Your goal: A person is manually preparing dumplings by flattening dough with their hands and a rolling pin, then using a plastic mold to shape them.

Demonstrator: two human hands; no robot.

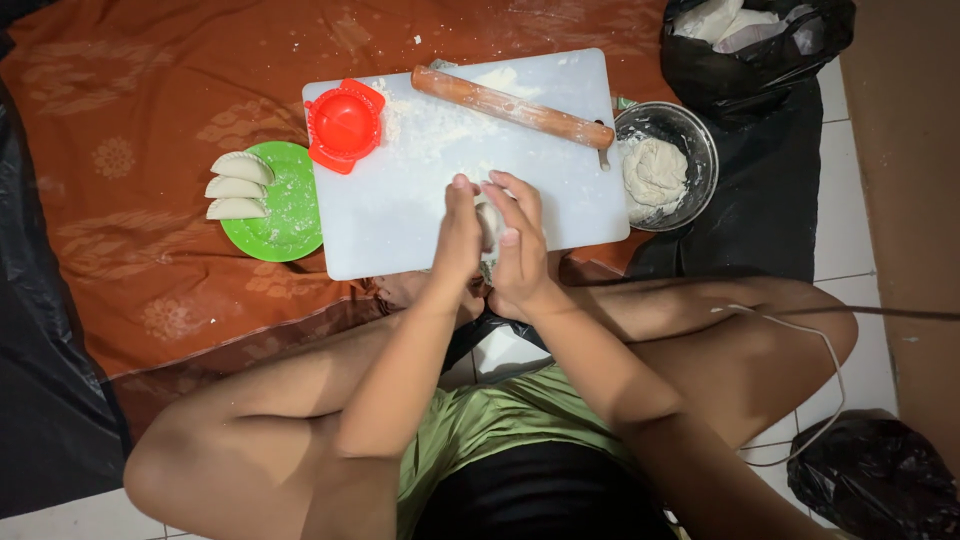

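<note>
Both hands closed around one dough piece (489,222), pale, mostly hidden between the palms. Long axis looks roughly vertical in the head view, running away from the body, but too covered to be sure which end points where. It sits over the near edge of the white cutting board (400,200), held off the surface as far as I can tell.

Left hand (458,235): fingers pointing away from the body, palm turned inward against the dough, wrist straight, forearm coming up from the lower left. Right hand (520,245): fingers curled over the top and far side of the dough, thumb toward the left hand. Heels of both hands nearly touching.

Around the grip: beyond it, a wooden rolling pin (512,106) lies diagonally across the board's far edge. Up and left, a red dumpling press (344,124), closed, on the board corner. Further left, a green plate (290,215) with three folded dumplings (238,187) stacked at its left edge. Right of the grip, a steel bowl (690,140) holding a dough lump (654,170). Beyond the bowl, an open black plastic bag (740,60), white contents, no label readable.
</note>
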